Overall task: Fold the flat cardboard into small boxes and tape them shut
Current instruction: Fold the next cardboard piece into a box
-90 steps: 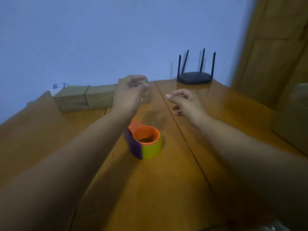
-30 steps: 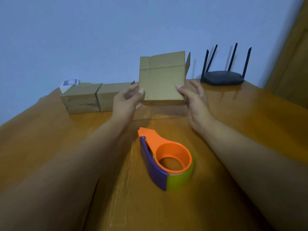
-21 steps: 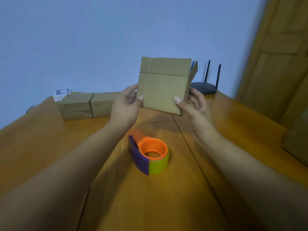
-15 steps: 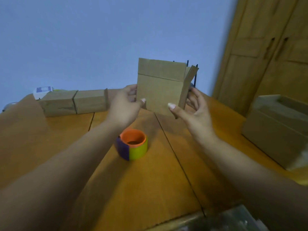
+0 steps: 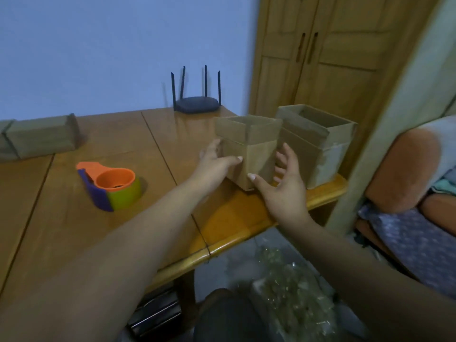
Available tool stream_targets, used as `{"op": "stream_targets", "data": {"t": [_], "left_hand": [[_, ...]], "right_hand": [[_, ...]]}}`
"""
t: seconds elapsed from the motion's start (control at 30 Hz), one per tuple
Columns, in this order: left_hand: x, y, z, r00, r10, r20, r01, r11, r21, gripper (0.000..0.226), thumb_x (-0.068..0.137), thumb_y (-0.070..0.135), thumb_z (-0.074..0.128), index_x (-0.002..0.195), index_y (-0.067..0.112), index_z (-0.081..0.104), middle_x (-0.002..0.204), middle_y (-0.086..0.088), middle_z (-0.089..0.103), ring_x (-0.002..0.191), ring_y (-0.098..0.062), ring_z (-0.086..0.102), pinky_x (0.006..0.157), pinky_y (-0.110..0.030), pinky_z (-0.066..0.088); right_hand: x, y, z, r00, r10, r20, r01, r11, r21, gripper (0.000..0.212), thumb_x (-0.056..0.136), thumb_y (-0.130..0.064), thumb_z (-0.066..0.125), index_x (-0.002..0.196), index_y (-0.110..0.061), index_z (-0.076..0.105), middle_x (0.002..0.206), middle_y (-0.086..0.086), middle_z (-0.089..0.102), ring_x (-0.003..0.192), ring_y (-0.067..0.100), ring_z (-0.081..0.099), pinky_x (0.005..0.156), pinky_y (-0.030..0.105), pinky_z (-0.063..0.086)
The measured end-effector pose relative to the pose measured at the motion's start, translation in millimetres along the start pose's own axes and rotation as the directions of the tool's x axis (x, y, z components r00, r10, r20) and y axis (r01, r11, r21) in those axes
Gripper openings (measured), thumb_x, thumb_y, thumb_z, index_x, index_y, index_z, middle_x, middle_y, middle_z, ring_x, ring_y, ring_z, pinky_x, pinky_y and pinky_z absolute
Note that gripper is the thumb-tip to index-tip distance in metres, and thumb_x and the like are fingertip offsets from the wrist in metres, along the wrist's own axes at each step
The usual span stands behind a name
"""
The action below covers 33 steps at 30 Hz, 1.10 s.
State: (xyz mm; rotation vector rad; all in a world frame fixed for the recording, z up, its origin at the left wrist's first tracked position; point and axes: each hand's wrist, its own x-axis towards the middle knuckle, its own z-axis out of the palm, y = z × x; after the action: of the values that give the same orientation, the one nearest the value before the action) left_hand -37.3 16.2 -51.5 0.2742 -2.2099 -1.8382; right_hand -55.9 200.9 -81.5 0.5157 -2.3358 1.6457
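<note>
- Head view: a small cardboard box (image 5: 249, 154), plain brown with matte walls, stands upright with its top open and its flaps standing up; a crease rings it just below the rim.
- It is near the right edge of the glossy wooden surface (image 5: 74, 230). Whether its base rests there or hangs just above cannot be told.
- Just beside it on the right stands a larger open cardboard box (image 5: 320, 149), its lower wall pale and scuffed.
- The left hand (image 5: 214, 164) lies against the small box's left wall with straight fingers, its thumb laid flat across the front face; it presses rather than clenches.
- The right hand (image 5: 283, 186) is spread and relaxed at the box's right wall, thumb tip touching the lower front corner and fingers loosely fanned.
- A rounded plastic tape dispenser (image 5: 111, 186) in orange, purple and green sits well to the left.
- Closed cardboard boxes (image 5: 42, 137) lie at the far left; a black four-antenna router (image 5: 196, 107) stands by the wall.
</note>
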Motion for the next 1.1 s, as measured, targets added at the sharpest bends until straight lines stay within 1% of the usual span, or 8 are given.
{"op": "stream_targets", "data": {"t": [0.13,0.27,0.37,0.6,0.77,0.9,1.03,1.1], "left_hand": [[-3.1,0.2,37.3,0.997,0.061,0.040,-0.059,0.997,-0.043,0.076,0.091,0.030,0.079,0.157,0.023,0.041,0.154,-0.002,0.050,0.132,-0.014,0.054,0.114,-0.033,0.044],[-5.8,-7.9,56.3,0.999,0.043,0.028,-0.041,0.995,-0.086,0.105,0.067,0.061,0.078,0.158,0.031,0.037,0.155,0.004,0.048,0.137,-0.017,0.053,0.119,-0.046,0.043],[-12.3,-11.1,66.8,0.999,0.043,0.030,-0.041,0.996,-0.084,0.107,0.069,0.067,0.074,0.161,0.037,0.030,0.158,0.007,0.044,0.143,-0.018,0.047,0.122,-0.049,0.039],[-31.4,-11.5,91.2,0.998,0.058,0.035,-0.055,0.994,-0.092,0.083,0.101,0.043,0.066,0.167,0.031,0.017,0.166,0.005,0.021,0.152,-0.019,0.031,0.126,-0.037,0.027],[-39.4,-6.8,108.1,0.997,0.066,0.050,-0.059,0.990,-0.132,0.081,0.103,0.040,0.063,0.167,0.029,0.016,0.168,0.003,0.018,0.154,-0.017,0.027,0.120,-0.029,0.026],[-41.5,-3.7,114.7,0.995,0.068,0.072,-0.059,0.992,-0.116,0.081,0.102,0.045,0.064,0.167,0.031,0.018,0.167,0.005,0.019,0.155,-0.017,0.027,0.126,-0.034,0.024],[-41.7,-10.5,107.7,0.995,0.091,0.043,-0.086,0.989,-0.117,0.094,0.080,0.067,0.066,0.162,0.040,0.029,0.163,0.009,0.025,0.149,-0.016,0.038,0.123,-0.047,0.038],[-41.2,-12.7,100.4,0.993,0.121,0.005,-0.119,0.985,-0.128,0.079,0.086,0.062,0.067,0.157,0.041,0.038,0.159,0.005,0.033,0.139,-0.012,0.048,0.117,-0.047,0.046]], "right_hand": [[-1.4,20.0,-11.6,0.999,0.035,-0.034,-0.036,0.998,-0.043,0.109,0.087,-0.034,0.089,0.170,-0.030,0.018,0.158,-0.004,0.051,0.132,0.014,0.059,0.112,0.043,0.054],[0.4,24.2,-15.4,0.998,0.013,-0.065,-0.016,0.999,-0.043,0.103,0.088,-0.034,0.088,0.169,-0.030,0.024,0.159,-0.004,0.051,0.135,0.014,0.058,0.113,0.041,0.054],[1.7,26.8,-17.9,0.996,0.024,-0.088,-0.027,0.999,-0.042,0.099,0.089,-0.036,0.086,0.168,-0.029,0.027,0.159,-0.003,0.051,0.136,0.016,0.057,0.113,0.045,0.054],[-0.4,28.1,-25.5,0.991,0.045,-0.128,-0.050,0.998,-0.035,0.086,0.093,-0.037,0.082,0.165,-0.027,0.037,0.156,0.000,0.050,0.133,0.018,0.057,0.110,0.040,0.055],[1.2,32.2,-37.3,0.987,0.057,-0.149,-0.062,0.998,-0.027,0.084,0.094,-0.040,0.079,0.165,-0.025,0.037,0.156,0.001,0.052,0.134,0.020,0.058,0.108,0.045,0.057],[1.0,33.1,-44.7,0.984,0.086,-0.157,-0.085,0.996,0.019,0.094,0.083,-0.060,0.074,0.165,-0.032,0.037,0.155,-0.003,0.052,0.133,0.019,0.061,0.105,0.046,0.060],[1.9,31.5,-50.9,0.974,0.095,-0.208,-0.082,0.994,0.071,0.079,0.092,-0.040,0.082,0.161,-0.028,0.045,0.148,-0.002,0.051,0.124,0.013,0.063,0.100,0.035,0.061],[0.7,26.3,-51.7,0.969,0.064,-0.238,-0.046,0.996,0.078,0.059,0.092,-0.037,0.084,0.144,-0.028,0.058,0.139,-0.001,0.056,0.109,0.008,0.065,0.088,0.022,0.060]]}}
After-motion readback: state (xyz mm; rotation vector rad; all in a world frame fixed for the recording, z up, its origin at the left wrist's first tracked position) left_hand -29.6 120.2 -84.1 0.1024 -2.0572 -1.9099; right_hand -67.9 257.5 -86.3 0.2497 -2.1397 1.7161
